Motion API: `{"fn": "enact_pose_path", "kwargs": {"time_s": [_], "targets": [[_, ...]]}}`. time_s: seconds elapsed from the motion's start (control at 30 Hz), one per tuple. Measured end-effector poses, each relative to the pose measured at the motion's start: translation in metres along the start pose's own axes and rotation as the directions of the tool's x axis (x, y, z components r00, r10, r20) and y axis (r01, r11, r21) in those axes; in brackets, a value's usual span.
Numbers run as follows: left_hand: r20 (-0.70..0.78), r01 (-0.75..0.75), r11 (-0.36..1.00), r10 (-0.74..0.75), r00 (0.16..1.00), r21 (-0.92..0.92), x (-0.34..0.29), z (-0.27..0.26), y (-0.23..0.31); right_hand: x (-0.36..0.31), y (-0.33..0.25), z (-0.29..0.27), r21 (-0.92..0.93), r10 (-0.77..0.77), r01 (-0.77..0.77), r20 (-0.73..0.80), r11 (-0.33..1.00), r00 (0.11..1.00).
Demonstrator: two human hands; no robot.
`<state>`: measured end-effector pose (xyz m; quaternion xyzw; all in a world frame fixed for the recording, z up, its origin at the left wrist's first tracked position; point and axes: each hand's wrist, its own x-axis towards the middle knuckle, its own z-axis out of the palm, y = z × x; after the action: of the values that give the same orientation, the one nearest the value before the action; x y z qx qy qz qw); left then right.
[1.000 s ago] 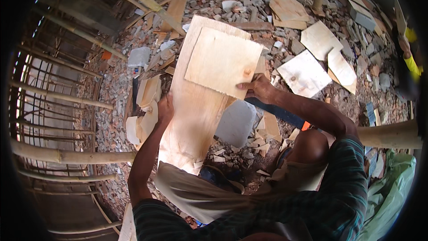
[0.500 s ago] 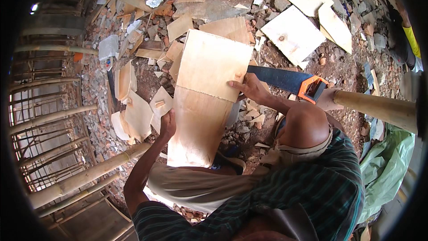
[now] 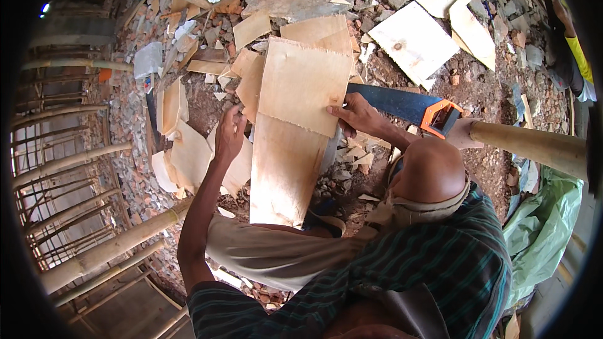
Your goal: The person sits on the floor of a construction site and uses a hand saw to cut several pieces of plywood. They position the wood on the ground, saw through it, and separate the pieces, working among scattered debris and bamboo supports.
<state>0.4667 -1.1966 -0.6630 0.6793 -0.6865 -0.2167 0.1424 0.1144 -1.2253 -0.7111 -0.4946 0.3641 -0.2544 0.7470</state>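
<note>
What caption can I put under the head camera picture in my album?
Right hand holds a small board on a longer board, left hand beside them, saw to the right.

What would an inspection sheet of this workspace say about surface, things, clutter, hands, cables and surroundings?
Surface: uneven ground of soil, stones and broken brick.
Things: panel lying over the far part of a longer board.
Clutter: wood offcuts scattered on both sides; saw with an orange handle on the right.
Hands: right hand grips the panel's right edge; left hand is raised left of the board, nothing seen in it.
Cables: nothing seen.
Surroundings: bamboo poles, green sheet, another person's yellow sleeve at far right.
</note>
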Motion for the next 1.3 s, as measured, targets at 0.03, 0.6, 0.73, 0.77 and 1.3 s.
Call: {"fn": "enact_pose_path", "kwargs": {"time_s": [0.03, 0.6, 0.73, 0.77, 1.3], "targets": [[-0.009, -0.016, 0.998, 0.016, 1.000, -0.060, 0.009, 0.001, 0.006, 0.000, 0.000, 0.001, -0.004, 0.005, -0.005, -0.010, 1.000, 1.000], [-0.113, -0.057, 0.998, 0.059, 0.992, 0.021, 0.070, 0.048, 0.058, -0.004, -0.008, 0.016, -0.063, -0.083, 0.074, -0.147, 0.995, 0.986], [-0.109, -0.051, 0.997, 0.057, 0.992, 0.056, 0.070, 0.050, 0.058, -0.003, -0.013, 0.010, -0.101, -0.101, 0.083, -0.197, 0.991, 0.975], [-0.105, -0.048, 0.997, 0.054, 0.993, 0.061, 0.069, 0.050, 0.058, -0.002, -0.013, 0.009, -0.091, -0.083, 0.066, -0.200, 0.994, 0.976], [-0.113, -0.035, 0.998, 0.030, 0.993, -0.049, 0.072, 0.054, 0.041, -0.003, -0.008, 0.015, -0.021, -0.089, 0.087, -0.187, 0.996, 0.978]]}}
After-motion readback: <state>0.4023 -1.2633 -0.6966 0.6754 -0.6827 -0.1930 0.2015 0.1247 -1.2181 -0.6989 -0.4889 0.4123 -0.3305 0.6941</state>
